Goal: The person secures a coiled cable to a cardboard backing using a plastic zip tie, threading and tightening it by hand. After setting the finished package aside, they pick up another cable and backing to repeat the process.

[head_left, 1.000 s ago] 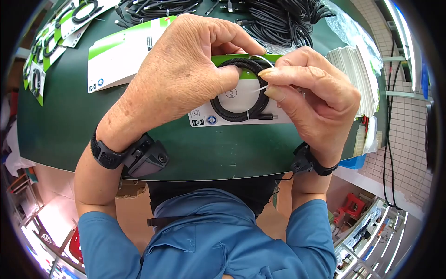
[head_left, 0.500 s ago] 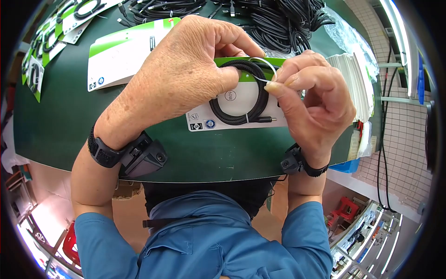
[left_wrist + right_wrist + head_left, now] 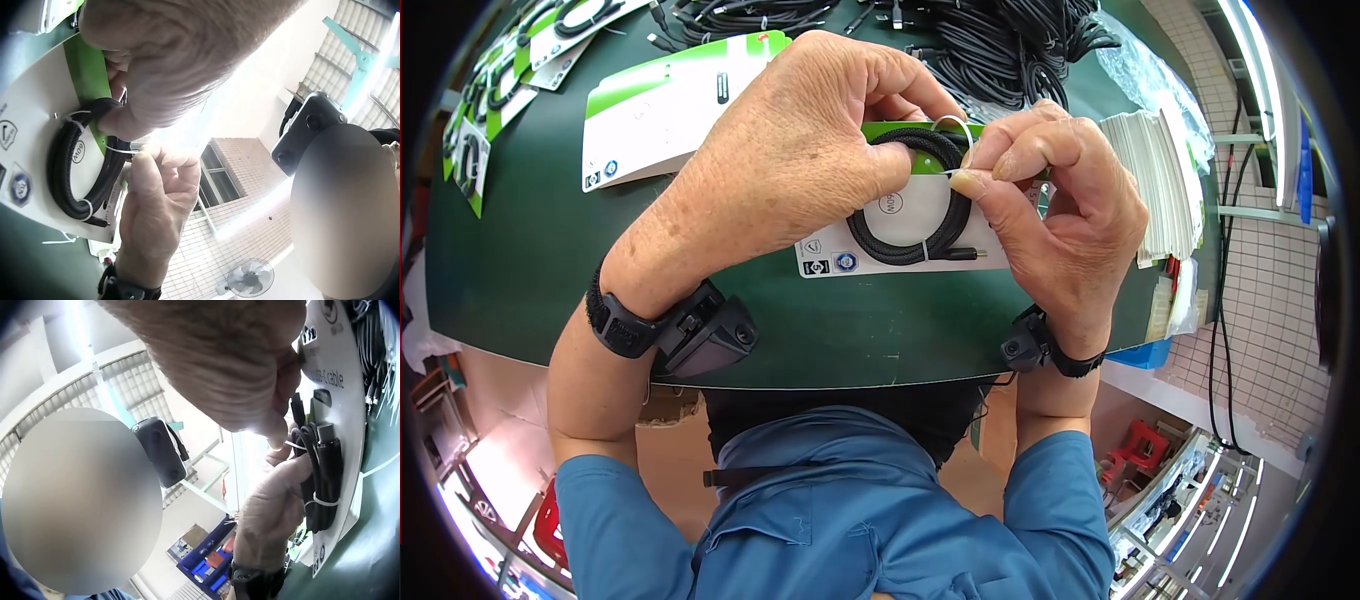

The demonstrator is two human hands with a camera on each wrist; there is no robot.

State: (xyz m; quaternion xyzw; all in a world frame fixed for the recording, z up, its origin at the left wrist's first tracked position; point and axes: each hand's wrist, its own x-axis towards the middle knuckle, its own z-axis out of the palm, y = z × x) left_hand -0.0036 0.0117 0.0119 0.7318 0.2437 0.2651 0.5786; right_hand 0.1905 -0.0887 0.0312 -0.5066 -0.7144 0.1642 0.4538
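My left hand [image 3: 790, 150] holds a white and green cable card [image 3: 915, 205], with its thumb pressing the coiled black braided cable [image 3: 953, 225] against the card's front. The left fingers go behind the card's top edge. A thin white tie [image 3: 953, 119] loops around the top right of the coil. Between thumb and index finger, my right hand [image 3: 1080, 200] pinches the tie's ends together. Another white tie [image 3: 85, 209] binds the bottom of the coil in the left wrist view. In the right wrist view, a metal plug [image 3: 326, 433] shows at the cable's end.
A stack of cards [image 3: 650, 130] lies to the left on the green table [image 3: 830, 335]. Finished-looking carded cables [image 3: 475, 165] lie farther left. Bundles of black cables [image 3: 1010, 50] are heaped at the back. Upright white cards [image 3: 1155, 180] and clear plastic [image 3: 1155, 75] are at right.
The right hand has moved slightly left, drawing the tie's ends in closer to the coil, and its loop looks smaller. The left hand keeps its hold on card and cable.
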